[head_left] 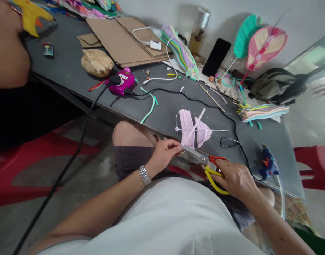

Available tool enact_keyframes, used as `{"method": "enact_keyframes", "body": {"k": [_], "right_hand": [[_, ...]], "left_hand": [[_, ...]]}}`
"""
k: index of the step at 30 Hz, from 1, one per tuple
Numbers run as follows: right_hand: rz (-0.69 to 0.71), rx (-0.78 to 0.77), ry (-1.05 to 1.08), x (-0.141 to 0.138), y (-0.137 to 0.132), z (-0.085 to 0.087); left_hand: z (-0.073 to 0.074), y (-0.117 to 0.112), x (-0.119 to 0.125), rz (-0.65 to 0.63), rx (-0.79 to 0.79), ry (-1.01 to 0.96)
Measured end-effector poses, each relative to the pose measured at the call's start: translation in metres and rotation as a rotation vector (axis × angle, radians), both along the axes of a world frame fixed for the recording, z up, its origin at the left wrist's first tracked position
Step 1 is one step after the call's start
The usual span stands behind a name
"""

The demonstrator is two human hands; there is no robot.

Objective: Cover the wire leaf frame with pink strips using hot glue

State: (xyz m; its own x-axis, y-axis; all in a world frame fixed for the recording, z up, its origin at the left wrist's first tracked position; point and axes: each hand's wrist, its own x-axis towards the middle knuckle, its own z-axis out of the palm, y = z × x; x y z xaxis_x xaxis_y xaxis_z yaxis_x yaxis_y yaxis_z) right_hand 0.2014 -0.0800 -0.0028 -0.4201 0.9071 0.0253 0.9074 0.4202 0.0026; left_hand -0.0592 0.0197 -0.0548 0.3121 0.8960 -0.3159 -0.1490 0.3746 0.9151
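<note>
My right hand grips scissors with one red and one yellow handle, the blades pointing left. At their tips, my left hand is closed in a pinch; whatever lies between the fingers is too small to make out. Just beyond both hands, a half-filled leaf shape of pale pink fuzzy strips lies on the table, with a wire outline and a wire stem. One loose pink strip crosses over it diagonally.
A black cord runs across the grey table from a magenta power socket. At right lies a blue glue gun. Fuzzy stem bundles, cardboard and a phone sit farther back. Another person's arm is at left.
</note>
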Motion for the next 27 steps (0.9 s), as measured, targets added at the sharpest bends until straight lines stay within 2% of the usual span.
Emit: {"method": "enact_keyframes", "body": {"k": [7,14,24,27], "right_hand": [[0.023,-0.036,-0.023,0.003,0.001,0.000],[-0.015,-0.061,-0.004,0.001,0.001,-0.001],[-0.121,-0.041,0.046,-0.008,-0.010,-0.016],[-0.238,0.006,0.090,-0.002,-0.007,-0.012]], "left_hand": [[0.000,0.003,-0.001,-0.031,-0.063,-0.049],[0.003,0.004,-0.002,-0.047,-0.087,-0.025],[0.003,0.000,0.009,0.023,-0.173,-0.059],[0.003,0.000,0.008,0.043,-0.165,-0.054]]}}
